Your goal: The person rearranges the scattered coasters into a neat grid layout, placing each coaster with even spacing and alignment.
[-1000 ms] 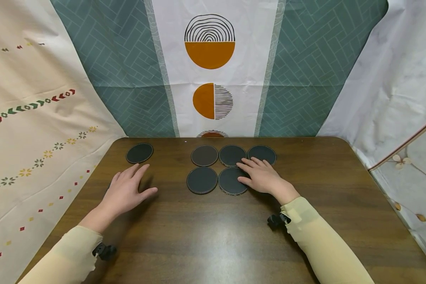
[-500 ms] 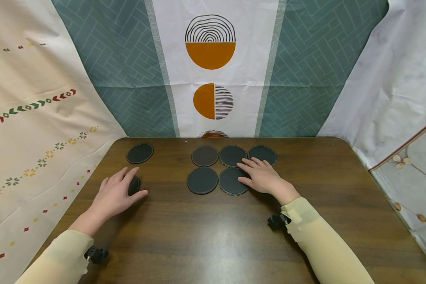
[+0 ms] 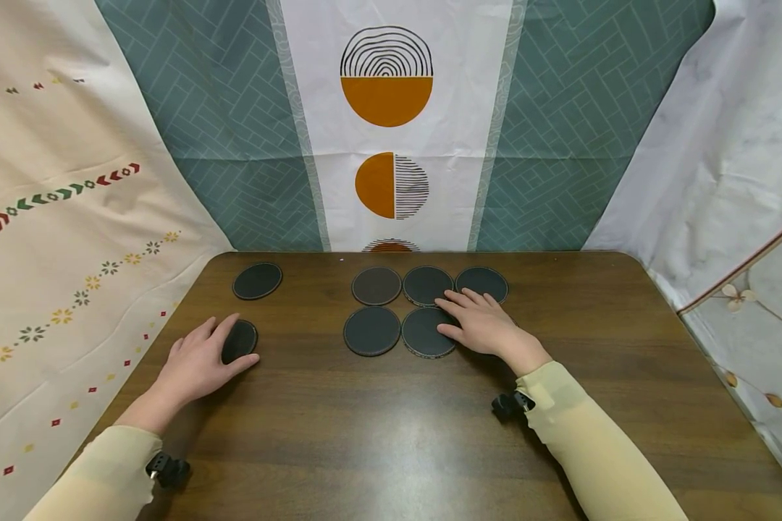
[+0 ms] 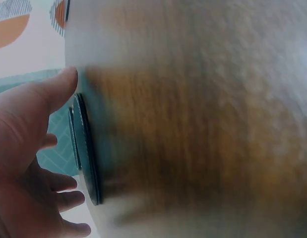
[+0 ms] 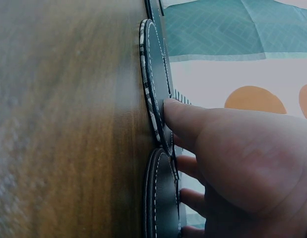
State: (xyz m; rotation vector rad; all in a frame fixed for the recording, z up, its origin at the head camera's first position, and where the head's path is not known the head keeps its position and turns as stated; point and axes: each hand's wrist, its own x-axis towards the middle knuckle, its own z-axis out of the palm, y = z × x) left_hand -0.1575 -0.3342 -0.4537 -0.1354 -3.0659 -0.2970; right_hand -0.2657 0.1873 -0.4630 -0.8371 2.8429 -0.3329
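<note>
Spread over a round black coaster [image 3: 240, 341] at the left of the table is my left hand [image 3: 192, 365]. The left wrist view puts its thumb and fingers just above or beside the stitched coaster [image 4: 86, 148]; contact cannot be told. My right hand [image 3: 482, 325] lies with extended fingers over the right end of a coaster group. Its thumb touches or nearly touches a coaster [image 5: 154, 84] with a patterned edge, the front coaster [image 3: 423, 334] in the head view. A further coaster [image 5: 162, 198] sits below the right fingers, hidden by the hand from above.
Another coaster [image 3: 257, 281] lies at the back left. The group also has a brownish coaster [image 3: 376, 286], two back coasters, one of them [image 3: 423, 282] in the middle, and a front-left coaster [image 3: 372, 331]. Brown wooden table [image 3: 339, 434]; hanging cloths [image 3: 234, 130] stand behind it.
My left hand has moved left and toward me, and the coaster beside it, hidden at first, has come into view. My right hand has stayed in place.
</note>
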